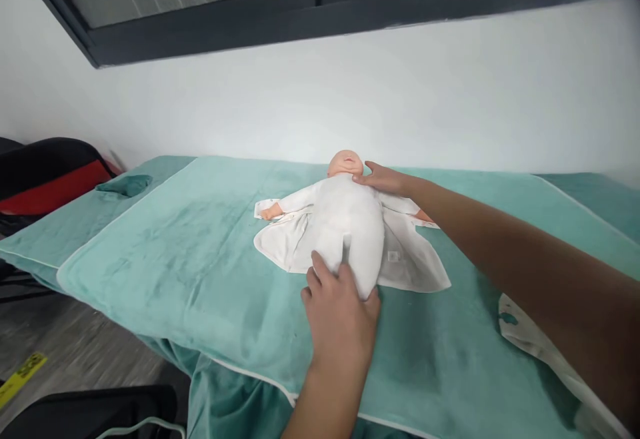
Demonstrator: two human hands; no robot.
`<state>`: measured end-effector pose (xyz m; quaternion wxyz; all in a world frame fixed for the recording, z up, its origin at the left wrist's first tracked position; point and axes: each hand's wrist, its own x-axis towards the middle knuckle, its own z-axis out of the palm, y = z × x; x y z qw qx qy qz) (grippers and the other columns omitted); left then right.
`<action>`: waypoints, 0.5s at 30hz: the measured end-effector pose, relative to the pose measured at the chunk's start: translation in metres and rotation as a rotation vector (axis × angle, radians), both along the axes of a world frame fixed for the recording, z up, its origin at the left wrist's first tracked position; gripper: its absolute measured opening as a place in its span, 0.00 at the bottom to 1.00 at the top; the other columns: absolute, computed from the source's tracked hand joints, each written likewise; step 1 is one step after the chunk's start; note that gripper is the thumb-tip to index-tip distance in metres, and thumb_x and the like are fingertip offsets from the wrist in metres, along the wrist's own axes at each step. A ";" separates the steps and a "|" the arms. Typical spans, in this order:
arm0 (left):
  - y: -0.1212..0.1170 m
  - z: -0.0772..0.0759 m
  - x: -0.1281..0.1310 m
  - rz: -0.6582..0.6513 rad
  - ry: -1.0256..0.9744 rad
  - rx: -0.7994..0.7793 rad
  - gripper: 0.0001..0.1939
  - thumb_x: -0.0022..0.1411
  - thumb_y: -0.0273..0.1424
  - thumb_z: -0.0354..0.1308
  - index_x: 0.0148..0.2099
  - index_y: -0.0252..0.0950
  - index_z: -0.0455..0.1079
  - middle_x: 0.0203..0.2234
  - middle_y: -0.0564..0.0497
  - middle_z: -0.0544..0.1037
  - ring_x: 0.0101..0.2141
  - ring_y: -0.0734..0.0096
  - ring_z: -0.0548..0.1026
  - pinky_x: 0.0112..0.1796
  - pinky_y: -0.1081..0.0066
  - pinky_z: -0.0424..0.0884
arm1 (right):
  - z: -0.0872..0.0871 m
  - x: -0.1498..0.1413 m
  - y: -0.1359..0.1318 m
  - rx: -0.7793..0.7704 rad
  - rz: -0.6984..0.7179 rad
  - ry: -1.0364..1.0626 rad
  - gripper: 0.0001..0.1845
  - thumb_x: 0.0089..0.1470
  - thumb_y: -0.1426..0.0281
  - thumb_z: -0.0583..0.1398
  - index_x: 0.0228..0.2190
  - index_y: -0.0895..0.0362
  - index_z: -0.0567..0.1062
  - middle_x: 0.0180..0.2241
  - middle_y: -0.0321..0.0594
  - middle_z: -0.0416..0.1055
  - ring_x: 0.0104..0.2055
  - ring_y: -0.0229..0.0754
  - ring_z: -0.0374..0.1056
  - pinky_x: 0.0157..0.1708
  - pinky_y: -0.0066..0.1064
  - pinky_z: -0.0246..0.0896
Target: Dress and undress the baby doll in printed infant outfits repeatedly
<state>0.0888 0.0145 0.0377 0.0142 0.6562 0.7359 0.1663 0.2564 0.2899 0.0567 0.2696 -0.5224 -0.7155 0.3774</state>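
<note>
A baby doll (350,209) in white clothing lies on its back on the green table cover, head toward the wall. A white jacket (413,262) is spread open beneath it, with the doll's arms in its sleeves. My left hand (343,309) is at the lower ends of the doll's legs, its fingers and thumb curled around them. At the doll's neck and shoulder rests my right hand (387,179), thumb and fingers apart, one fingertip touching beside the chin. The undersides of both hands are hidden.
The green cover (200,259) drapes over the table's front edge. Near my right forearm lies another pale cloth piece (530,332). A black and red chair (60,182) stands at the left. Behind the table are a white wall and a dark-framed window (210,32).
</note>
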 end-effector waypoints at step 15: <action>0.100 -0.019 -0.110 -0.340 -0.111 0.212 0.16 0.66 0.28 0.50 0.56 0.36 0.66 0.52 0.43 0.74 0.51 0.58 0.72 0.52 0.58 0.70 | 0.034 -0.046 -0.017 0.572 -0.113 -0.423 0.25 0.61 0.52 0.53 0.46 0.58 0.75 0.40 0.50 0.76 0.49 0.63 0.69 0.51 0.55 0.56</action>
